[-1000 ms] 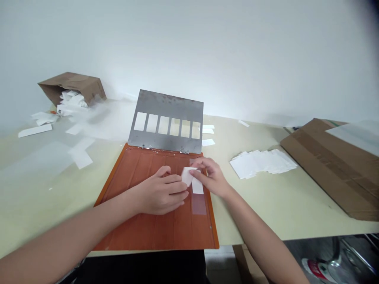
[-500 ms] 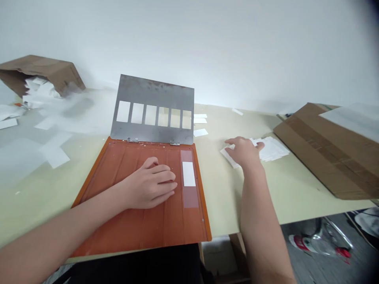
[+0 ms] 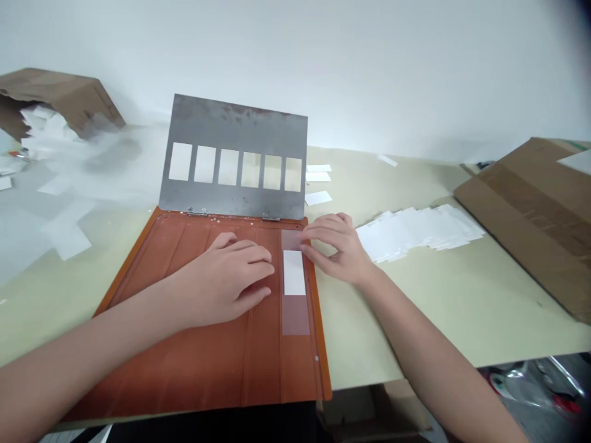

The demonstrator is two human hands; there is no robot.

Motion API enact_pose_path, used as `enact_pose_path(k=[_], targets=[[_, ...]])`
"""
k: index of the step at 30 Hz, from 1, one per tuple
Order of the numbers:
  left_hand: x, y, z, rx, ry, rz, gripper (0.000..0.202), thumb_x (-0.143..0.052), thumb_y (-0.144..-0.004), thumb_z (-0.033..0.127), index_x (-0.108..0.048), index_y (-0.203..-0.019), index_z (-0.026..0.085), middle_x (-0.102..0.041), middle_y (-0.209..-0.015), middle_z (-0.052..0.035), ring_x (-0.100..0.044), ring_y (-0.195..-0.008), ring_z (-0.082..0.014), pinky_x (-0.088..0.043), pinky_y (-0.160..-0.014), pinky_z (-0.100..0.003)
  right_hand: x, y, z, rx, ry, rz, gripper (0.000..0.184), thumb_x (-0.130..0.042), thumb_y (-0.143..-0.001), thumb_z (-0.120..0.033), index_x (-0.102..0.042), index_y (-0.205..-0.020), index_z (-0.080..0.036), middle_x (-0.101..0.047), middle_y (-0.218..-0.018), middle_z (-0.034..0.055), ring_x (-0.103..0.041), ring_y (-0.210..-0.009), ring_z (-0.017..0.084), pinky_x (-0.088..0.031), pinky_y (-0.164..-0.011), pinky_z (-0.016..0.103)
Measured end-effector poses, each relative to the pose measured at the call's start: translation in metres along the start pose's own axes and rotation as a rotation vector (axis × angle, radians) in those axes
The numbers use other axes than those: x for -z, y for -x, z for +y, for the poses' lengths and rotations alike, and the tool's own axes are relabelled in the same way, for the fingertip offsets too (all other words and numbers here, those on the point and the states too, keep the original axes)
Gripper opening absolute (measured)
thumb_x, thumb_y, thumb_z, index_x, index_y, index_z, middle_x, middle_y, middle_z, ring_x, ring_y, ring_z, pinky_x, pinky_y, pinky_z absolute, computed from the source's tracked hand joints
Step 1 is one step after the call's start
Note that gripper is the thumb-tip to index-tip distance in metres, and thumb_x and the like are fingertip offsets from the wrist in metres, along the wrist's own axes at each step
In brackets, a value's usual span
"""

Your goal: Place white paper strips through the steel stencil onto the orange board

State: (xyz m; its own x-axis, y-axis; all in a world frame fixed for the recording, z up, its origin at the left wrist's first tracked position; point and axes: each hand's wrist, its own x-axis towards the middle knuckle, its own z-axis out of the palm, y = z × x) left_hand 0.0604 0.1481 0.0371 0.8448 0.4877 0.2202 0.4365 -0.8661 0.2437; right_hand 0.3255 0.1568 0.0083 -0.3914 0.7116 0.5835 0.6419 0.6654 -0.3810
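On the orange ribbed board (image 3: pixel 194 369), my left hand (image 3: pixel 231 277) lies palm down, fingers loosely bent and thumb apart, with nothing seen in it. A translucent film strip (image 3: pixel 295 317) lies along the board's right side, with a white paper rectangle (image 3: pixel 294 272) on its middle. My right hand (image 3: pixel 339 246) has thumb and fingers pinched at the upper right edge of the strip. Hinged to the board's far edge, a grey metal plate (image 3: pixel 240 126) stands raised with a row of several rectangular windows.
A fanned stack of white sheets (image 3: pixel 415 231) lies to the right, beside a cardboard box (image 3: pixel 530 209). White slips (image 3: pixel 318 198) lie behind the board. Another cardboard box (image 3: pixel 69 92) at far left holds white papers; translucent sheets (image 3: pixel 69 237) spread before it.
My right hand has moved left from the white stack to the upper end of the film strip. My left hand stays on the board, its thumb now farther from the fingers. The view has shifted slightly.
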Motion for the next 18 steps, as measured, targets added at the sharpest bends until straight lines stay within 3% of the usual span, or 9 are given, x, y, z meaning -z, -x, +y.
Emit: enact_pose_path(k=[5, 12, 18], targets=[[-0.016, 0.002, -0.003, -0.111, -0.03, 0.116, 0.018, -0.05, -0.099, 0.022, -0.061, -0.113, 0.018, -0.072, -0.11, -0.0065, -0.064, -0.107, -0.0239, -0.032, -0.094, -0.041, 0.0, 0.01, -0.001, 0.046, -0.063, -0.063, 0.015, -0.063, -0.088, -0.035, -0.071, -0.095, -0.024, -0.077, -0.098, 0.0023, -0.066, -0.096, 0.022, -0.035, -0.09, 0.042], [-0.018, 0.005, -0.001, -0.214, 0.031, 0.088, 0.019, -0.05, -0.098, 0.023, -0.062, -0.111, 0.018, -0.071, -0.112, -0.0069, -0.061, -0.112, -0.0255, -0.029, -0.101, -0.045, 0.0, 0.012, 0.002, 0.073, -0.05, -0.168, 0.023, -0.066, -0.086, -0.043, -0.071, -0.096, -0.023, -0.075, -0.101, 0.0028, -0.063, -0.099, 0.023, -0.029, -0.093, 0.044], [-0.019, 0.004, -0.002, -0.244, 0.078, 0.033, 0.023, -0.051, -0.094, 0.028, -0.065, -0.111, 0.022, -0.068, -0.113, -0.0072, -0.059, -0.11, -0.0266, -0.025, -0.101, -0.047, 0.002, 0.014, 0.002, 0.076, -0.028, -0.156, 0.025, -0.067, -0.086, -0.044, -0.071, -0.099, -0.023, -0.074, -0.1, 0.0023, -0.062, -0.097, 0.022, -0.028, -0.09, 0.044]])
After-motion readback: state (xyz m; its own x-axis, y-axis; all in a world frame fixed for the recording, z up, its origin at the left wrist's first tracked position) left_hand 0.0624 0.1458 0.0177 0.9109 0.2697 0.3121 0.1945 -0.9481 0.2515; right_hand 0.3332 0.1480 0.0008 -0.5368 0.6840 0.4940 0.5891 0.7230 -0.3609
